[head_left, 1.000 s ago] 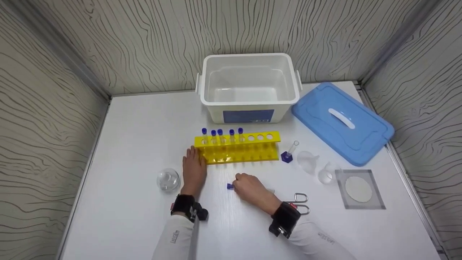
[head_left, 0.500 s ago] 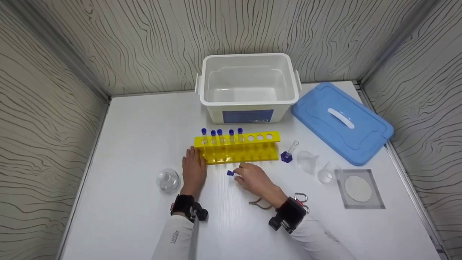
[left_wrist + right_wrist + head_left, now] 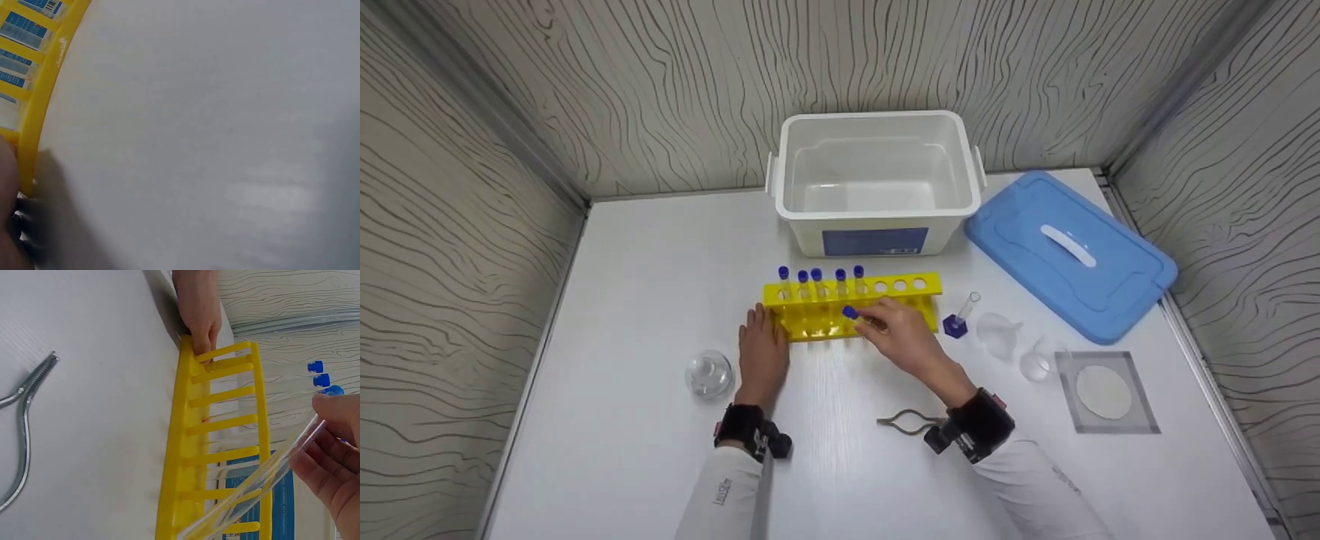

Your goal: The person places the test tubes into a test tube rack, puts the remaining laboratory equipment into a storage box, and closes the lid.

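A yellow test-tube rack (image 3: 885, 288) stands mid-table with several blue-capped tubes (image 3: 819, 281) in its left holes. My left hand (image 3: 763, 346) lies flat on the table, its fingertips against the rack's left end (image 3: 194, 354). My right hand (image 3: 894, 328) pinches a clear blue-capped test tube (image 3: 851, 313), held tilted in front of the rack's middle. In the right wrist view that tube (image 3: 264, 495) slants across the rack (image 3: 180, 455) between my right fingers (image 3: 332, 461). The left wrist view shows only the rack's edge (image 3: 39, 112) and bare table.
An open white bin (image 3: 877, 217) stands behind the rack, its blue lid (image 3: 1069, 251) to the right. A round flask (image 3: 709, 373) sits left of my left hand. A blue-based cylinder (image 3: 956, 322), funnel (image 3: 997, 334), small glass (image 3: 1035, 366), filter paper (image 3: 1105, 392) and metal tongs (image 3: 907, 421) lie right.
My right hand has lifted the blue-capped tube off the table and carried it away from me, up to the rack's front. The metal tongs now show. The left hand has stayed put.
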Tool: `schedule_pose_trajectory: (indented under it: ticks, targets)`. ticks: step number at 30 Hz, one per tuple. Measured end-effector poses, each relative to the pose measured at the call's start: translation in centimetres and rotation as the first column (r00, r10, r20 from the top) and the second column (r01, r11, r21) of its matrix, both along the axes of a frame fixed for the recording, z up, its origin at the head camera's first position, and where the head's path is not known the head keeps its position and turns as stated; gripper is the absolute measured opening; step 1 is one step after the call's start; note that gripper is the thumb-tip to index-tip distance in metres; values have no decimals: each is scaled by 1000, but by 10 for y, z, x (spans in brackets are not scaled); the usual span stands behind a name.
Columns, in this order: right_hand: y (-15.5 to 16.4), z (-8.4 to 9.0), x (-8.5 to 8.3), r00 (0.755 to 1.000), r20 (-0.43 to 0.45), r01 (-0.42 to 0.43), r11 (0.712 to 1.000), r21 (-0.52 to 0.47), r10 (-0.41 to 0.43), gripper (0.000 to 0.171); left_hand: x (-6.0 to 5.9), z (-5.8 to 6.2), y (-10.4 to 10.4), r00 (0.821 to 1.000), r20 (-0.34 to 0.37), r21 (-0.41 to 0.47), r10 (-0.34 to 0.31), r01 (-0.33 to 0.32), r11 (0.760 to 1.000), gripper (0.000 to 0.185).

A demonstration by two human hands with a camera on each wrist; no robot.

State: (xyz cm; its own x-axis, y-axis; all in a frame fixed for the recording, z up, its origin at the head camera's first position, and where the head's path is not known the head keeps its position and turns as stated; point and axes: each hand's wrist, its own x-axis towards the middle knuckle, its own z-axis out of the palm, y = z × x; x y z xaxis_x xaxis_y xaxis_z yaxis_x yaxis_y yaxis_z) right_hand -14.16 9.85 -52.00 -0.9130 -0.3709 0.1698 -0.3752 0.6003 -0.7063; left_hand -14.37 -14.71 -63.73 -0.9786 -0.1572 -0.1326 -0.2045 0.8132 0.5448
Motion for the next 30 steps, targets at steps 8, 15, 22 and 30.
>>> schedule_pose_trajectory:
  ticks: [8,15,22,30]
  targets:
    - [7,16,-14,993,-68,73,968,-238,-92,24,1,0,0,1000,-10,-23,-4,4,1000,57]
    - [7,26,-18,989,-20,124,900,-418,-145,25,0,0,0,1000,-14,-13,-2,2,1000,57]
    - [7,35,-24,979,-17,172,862,-477,-205,24,1,0,0,1000,6,-12,-6,6,1000,58]
    - [11,38,-32,964,-57,194,830,-523,-261,25,0,0,0,1000,-2,-18,0,0,1000,58]
